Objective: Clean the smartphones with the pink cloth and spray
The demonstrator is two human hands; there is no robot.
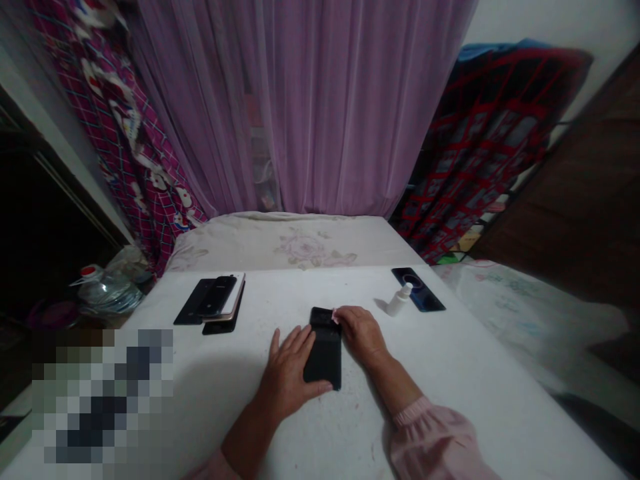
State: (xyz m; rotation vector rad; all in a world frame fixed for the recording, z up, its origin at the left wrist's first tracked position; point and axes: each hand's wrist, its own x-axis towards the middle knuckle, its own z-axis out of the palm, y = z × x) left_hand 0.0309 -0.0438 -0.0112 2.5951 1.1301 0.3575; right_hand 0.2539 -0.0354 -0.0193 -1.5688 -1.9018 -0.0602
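Note:
A black smartphone (324, 360) lies flat on the white table, with a glossy dark band across its far end. My left hand (287, 373) steadies it, fingers along its left edge and thumb across its near end. At the phone's far right corner, my right hand (361, 335) pinches a small pale pink cloth or tissue (335, 315), mostly hidden by the fingers. A small white spray bottle (399, 301) stands upright to the right of my right hand. Beside the bottle lies a dark blue phone (425, 297) with a ring pattern.
Several phones (219, 297) lie stacked and overlapping at the left of the table (280, 293). A floral cloth (305, 247) covers the far end, before purple curtains (340, 107). A large water bottle (107, 290) is left of the table. The lower left is pixelated.

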